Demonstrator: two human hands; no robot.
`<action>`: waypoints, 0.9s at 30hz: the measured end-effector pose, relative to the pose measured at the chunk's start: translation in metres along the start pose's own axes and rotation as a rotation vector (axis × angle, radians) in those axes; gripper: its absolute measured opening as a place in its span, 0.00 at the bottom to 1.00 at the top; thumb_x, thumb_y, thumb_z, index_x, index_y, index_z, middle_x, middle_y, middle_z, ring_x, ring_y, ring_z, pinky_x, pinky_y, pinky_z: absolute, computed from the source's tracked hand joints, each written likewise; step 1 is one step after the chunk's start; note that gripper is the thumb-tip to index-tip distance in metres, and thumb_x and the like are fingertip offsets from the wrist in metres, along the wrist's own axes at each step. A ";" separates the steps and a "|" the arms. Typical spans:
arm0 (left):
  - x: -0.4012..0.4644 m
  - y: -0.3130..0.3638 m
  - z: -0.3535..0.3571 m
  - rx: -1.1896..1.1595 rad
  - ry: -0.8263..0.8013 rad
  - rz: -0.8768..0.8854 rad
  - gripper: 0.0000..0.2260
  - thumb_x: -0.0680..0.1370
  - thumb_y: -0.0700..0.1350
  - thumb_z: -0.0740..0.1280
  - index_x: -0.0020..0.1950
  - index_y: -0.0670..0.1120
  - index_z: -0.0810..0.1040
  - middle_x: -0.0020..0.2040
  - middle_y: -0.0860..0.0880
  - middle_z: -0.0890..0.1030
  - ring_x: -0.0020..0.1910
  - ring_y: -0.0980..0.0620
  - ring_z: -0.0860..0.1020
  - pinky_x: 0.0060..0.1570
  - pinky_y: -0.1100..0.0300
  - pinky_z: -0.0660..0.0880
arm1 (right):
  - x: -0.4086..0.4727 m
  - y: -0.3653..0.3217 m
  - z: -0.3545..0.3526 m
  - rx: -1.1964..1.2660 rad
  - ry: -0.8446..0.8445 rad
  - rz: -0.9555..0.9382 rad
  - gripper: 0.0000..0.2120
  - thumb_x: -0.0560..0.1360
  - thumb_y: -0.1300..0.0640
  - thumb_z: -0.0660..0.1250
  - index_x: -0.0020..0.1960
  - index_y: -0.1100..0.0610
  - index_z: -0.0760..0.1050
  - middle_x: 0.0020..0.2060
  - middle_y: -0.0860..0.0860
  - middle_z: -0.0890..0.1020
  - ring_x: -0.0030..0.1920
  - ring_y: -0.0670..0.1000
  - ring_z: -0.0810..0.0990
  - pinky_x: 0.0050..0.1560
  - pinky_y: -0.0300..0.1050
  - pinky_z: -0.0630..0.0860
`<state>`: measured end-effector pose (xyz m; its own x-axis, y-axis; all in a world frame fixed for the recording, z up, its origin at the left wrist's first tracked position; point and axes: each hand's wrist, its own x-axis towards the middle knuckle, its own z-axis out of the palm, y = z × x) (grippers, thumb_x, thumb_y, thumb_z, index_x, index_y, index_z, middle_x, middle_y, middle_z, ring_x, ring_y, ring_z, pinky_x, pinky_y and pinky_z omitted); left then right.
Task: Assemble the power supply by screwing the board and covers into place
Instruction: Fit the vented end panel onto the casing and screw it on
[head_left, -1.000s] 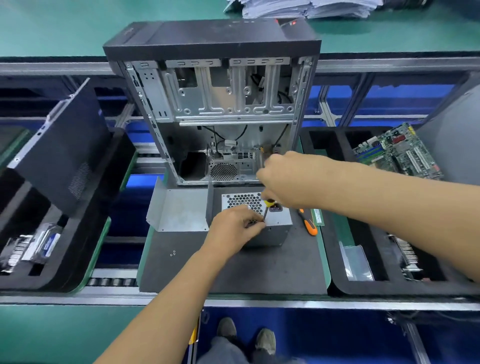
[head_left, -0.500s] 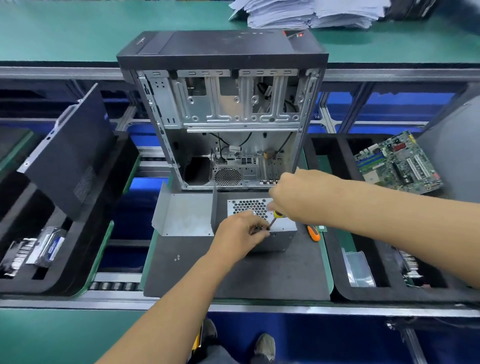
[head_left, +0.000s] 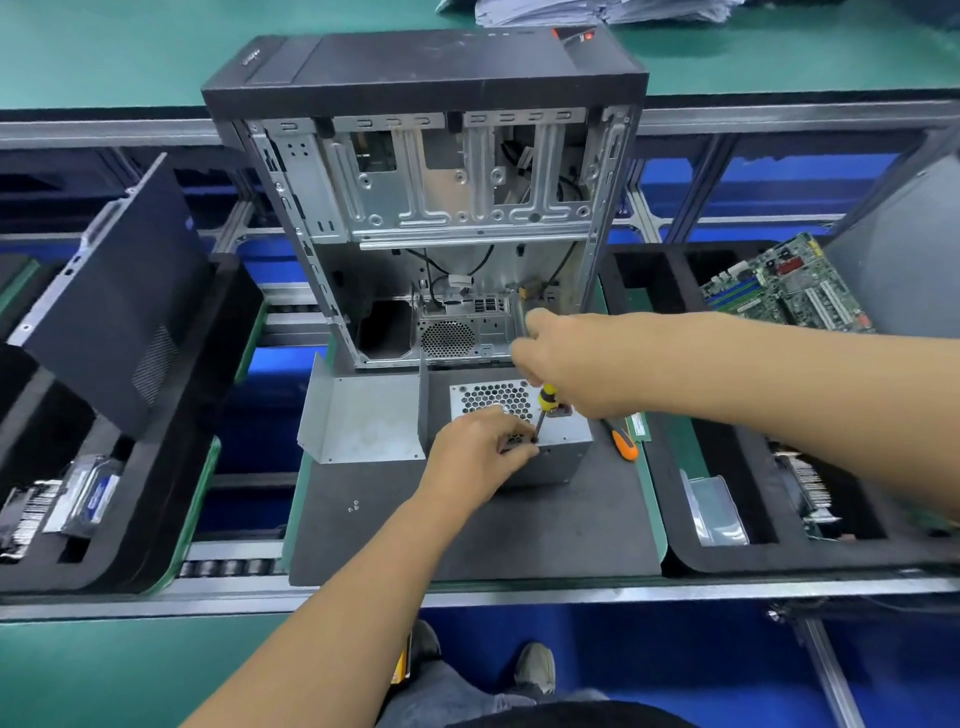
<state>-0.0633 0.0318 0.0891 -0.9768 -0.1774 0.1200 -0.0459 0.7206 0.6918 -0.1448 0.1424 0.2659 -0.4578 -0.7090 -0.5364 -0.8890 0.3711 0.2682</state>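
Power supply (head_left: 563, 441) sits just before the open case (head_left: 441, 208) — I'd call it rigid, heavy. Left hand (head_left: 475, 457) curls on its near top edge; right hand (head_left: 563, 358) grips the screwdriver (head_left: 545, 405) — brace the walls.

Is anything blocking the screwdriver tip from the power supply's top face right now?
Nothing visible does. The right hand holds the screwdriver down onto the power supply; the left hand grips the box just beside the tip, not under it.
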 end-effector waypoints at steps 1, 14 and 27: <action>0.000 0.000 0.000 0.003 -0.002 -0.002 0.07 0.73 0.46 0.77 0.50 0.48 0.86 0.32 0.59 0.69 0.36 0.56 0.70 0.36 0.66 0.63 | -0.001 0.000 0.001 -0.052 0.036 -0.037 0.10 0.78 0.60 0.64 0.58 0.58 0.68 0.46 0.53 0.63 0.35 0.53 0.71 0.41 0.51 0.74; 0.001 -0.002 -0.001 -0.013 -0.011 -0.005 0.04 0.72 0.45 0.77 0.46 0.51 0.85 0.32 0.58 0.69 0.35 0.63 0.72 0.36 0.73 0.64 | -0.004 -0.003 -0.002 -0.114 0.030 -0.050 0.04 0.79 0.62 0.61 0.46 0.58 0.67 0.36 0.51 0.59 0.30 0.50 0.62 0.31 0.44 0.67; -0.002 -0.007 -0.009 -0.252 -0.015 -0.113 0.10 0.73 0.40 0.72 0.52 0.50 0.85 0.36 0.56 0.74 0.34 0.59 0.72 0.40 0.69 0.69 | 0.011 -0.014 -0.012 -0.041 0.056 0.033 0.11 0.76 0.64 0.66 0.40 0.57 0.65 0.42 0.54 0.70 0.34 0.54 0.70 0.33 0.46 0.71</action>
<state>-0.0590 0.0212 0.0906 -0.9715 -0.2359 0.0229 -0.1030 0.5073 0.8556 -0.1377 0.1224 0.2659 -0.4856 -0.7296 -0.4815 -0.8725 0.3708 0.3182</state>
